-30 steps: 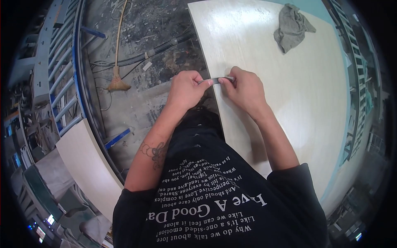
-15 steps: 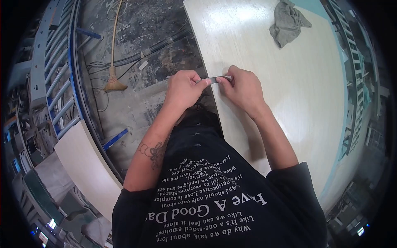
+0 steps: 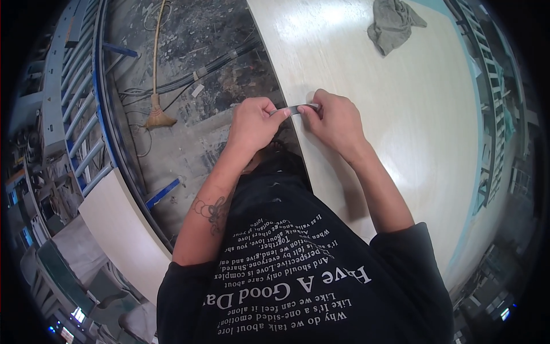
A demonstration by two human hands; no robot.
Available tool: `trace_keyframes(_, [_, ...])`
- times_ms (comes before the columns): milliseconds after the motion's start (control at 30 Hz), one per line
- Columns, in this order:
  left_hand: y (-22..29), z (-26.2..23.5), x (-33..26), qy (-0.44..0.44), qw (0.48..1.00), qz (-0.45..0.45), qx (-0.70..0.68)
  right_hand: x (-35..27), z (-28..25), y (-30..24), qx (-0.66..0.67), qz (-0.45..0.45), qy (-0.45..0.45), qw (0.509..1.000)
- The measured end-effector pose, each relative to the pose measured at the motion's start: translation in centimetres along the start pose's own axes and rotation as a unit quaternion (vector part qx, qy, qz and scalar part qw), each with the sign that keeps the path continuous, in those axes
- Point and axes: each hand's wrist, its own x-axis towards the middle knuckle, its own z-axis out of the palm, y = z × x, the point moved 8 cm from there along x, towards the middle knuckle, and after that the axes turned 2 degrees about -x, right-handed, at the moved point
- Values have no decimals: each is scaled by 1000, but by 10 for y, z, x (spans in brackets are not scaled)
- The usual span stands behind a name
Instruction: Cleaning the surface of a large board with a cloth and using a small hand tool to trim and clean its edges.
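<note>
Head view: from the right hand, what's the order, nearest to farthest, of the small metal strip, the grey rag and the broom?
1. Metal strip: pinched in the right hand, at the board's left edge.
2. Grey rag: up the board, to the right.
3. Broom: on the floor, far left.

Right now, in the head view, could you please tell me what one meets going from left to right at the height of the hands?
Blue roller rack → broom → left hand → thin grey strip → right hand → pale board
</note>
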Motion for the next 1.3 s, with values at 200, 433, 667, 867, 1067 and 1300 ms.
trace_keyframes(200, [0,2,-3,4,1000,11,16,-4,-2,0,-3,4,-5,1000])
trace_keyframes(433, [-1,4,-8,-5,1000,5,14,-11,2,3,-2,4,3,1000])
trace_keyframes(667, [-3,8,-15,1,1000,19,6,-19,3,5,-4,-6,12,1000])
trace_keyframes(867, [-5,11,-19,2,1000,21,8,-24,3,5,-5,1,7,1000])
trace_keyframes(1067, [-4,13,-23,2,999,30,16,-28,3,6,-8,2,1,1000])
trace_keyframes(1300, [-5,14,-27,-3,1000,22,12,-31,4,6,-9,-6,2,1000])
